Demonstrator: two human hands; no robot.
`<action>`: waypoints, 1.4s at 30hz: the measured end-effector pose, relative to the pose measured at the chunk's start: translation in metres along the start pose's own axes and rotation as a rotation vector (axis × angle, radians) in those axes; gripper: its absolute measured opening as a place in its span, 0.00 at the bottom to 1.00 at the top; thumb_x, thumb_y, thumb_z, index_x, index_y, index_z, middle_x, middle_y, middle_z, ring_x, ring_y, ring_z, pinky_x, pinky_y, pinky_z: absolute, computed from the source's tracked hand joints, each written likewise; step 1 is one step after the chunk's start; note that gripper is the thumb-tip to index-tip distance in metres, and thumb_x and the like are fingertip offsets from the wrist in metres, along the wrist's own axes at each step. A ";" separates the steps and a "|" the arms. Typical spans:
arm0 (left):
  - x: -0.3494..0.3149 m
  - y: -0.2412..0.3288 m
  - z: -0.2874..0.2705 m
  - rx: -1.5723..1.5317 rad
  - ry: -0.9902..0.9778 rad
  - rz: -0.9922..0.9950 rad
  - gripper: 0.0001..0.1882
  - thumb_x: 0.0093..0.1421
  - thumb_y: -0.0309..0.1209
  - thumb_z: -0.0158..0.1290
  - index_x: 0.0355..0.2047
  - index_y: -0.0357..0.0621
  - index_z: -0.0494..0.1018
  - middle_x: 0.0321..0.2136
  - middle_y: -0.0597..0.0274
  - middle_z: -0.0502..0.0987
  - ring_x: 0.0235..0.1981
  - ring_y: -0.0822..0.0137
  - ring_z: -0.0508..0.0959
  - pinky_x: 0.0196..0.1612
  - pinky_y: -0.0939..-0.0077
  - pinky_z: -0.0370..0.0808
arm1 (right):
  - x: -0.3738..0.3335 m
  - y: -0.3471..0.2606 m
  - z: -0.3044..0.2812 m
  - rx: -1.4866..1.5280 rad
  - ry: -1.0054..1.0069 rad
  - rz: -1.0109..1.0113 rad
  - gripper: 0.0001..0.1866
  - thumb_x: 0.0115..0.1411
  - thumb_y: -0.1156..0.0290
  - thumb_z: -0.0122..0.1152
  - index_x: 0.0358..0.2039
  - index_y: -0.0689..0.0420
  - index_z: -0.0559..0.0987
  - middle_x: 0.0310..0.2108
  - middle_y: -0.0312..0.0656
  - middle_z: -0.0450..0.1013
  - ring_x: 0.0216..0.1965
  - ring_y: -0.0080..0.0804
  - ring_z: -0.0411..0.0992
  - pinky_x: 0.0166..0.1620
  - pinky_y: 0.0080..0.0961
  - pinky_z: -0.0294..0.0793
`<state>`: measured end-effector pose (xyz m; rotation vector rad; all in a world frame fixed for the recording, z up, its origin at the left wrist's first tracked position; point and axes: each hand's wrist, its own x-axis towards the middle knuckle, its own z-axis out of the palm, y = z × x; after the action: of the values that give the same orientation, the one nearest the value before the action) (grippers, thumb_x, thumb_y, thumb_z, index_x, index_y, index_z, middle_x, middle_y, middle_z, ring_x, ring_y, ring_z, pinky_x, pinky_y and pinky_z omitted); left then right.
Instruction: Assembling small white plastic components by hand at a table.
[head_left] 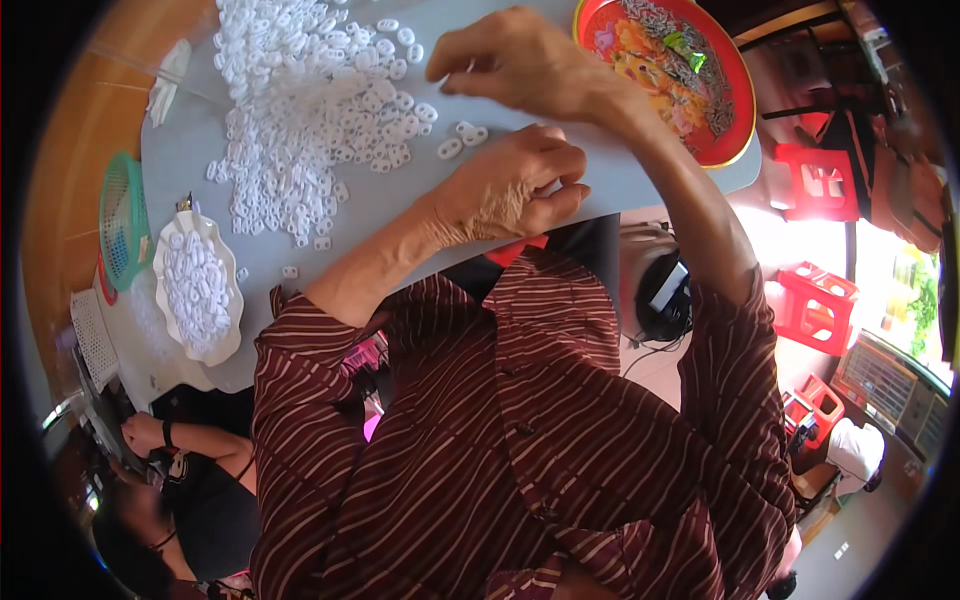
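Observation:
A large heap of small white plastic pieces with two holes (pixel 310 110) lies spread over the grey table. My left hand (pixel 515 185) is closed near the front edge of the table, thumb and fingers pressed together. A bit of something pale shows between them, too small to make out. Just beyond that wrist lie a few loose white pieces (pixel 450 148). My right hand (pixel 510 62) hovers at the right side of the heap, fingers bent toward it and a gap between thumb and fingers; nothing shows in it.
A red round tray (pixel 738 120) with a flower pattern holds small metal screws and a bright green item. At left stand a scalloped white dish (pixel 236 310) of white pieces and a green basket (pixel 122 215). Red stools (pixel 815 310) are at right; another person (pixel 210 490) sits lower left.

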<state>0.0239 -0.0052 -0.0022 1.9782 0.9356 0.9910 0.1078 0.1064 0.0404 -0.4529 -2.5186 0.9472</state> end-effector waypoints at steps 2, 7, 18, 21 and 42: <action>0.001 0.000 0.000 -0.014 -0.038 -0.010 0.06 0.51 0.24 0.56 0.25 0.38 0.68 0.23 0.58 0.68 0.22 0.65 0.69 0.26 0.72 0.66 | 0.002 0.001 0.018 -0.031 -0.055 -0.019 0.08 0.53 0.72 0.60 0.34 0.59 0.79 0.26 0.44 0.77 0.27 0.32 0.75 0.35 0.26 0.75; 0.001 -0.001 -0.001 0.057 -0.099 -0.013 0.08 0.50 0.26 0.56 0.25 0.38 0.68 0.23 0.59 0.69 0.22 0.65 0.69 0.26 0.70 0.67 | 0.010 0.001 0.023 -0.156 -0.187 0.020 0.09 0.49 0.73 0.60 0.32 0.57 0.81 0.28 0.47 0.77 0.34 0.41 0.76 0.39 0.33 0.75; -0.006 -0.003 0.007 0.104 -0.036 0.134 0.08 0.50 0.29 0.57 0.28 0.40 0.70 0.25 0.56 0.72 0.26 0.58 0.73 0.30 0.66 0.69 | -0.016 -0.016 0.019 -0.342 -0.122 0.042 0.07 0.47 0.73 0.61 0.28 0.58 0.81 0.25 0.47 0.76 0.32 0.43 0.76 0.38 0.35 0.75; -0.005 -0.004 0.011 0.100 -0.016 0.155 0.09 0.50 0.29 0.57 0.28 0.40 0.69 0.25 0.56 0.72 0.27 0.57 0.73 0.30 0.66 0.70 | -0.019 -0.013 0.020 -0.371 -0.058 0.011 0.05 0.47 0.73 0.61 0.27 0.58 0.81 0.23 0.47 0.76 0.30 0.43 0.76 0.36 0.36 0.75; -0.004 0.011 0.030 0.092 -0.123 0.327 0.11 0.42 0.22 0.59 0.23 0.38 0.66 0.23 0.56 0.68 0.30 0.54 0.71 0.35 0.63 0.69 | -0.048 -0.009 0.013 -0.198 0.000 0.042 0.06 0.52 0.75 0.56 0.28 0.61 0.79 0.23 0.49 0.75 0.27 0.45 0.74 0.33 0.34 0.74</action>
<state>0.0506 -0.0223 -0.0077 2.2913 0.6107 1.0017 0.1417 0.0721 0.0253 -0.5672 -2.6238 0.7152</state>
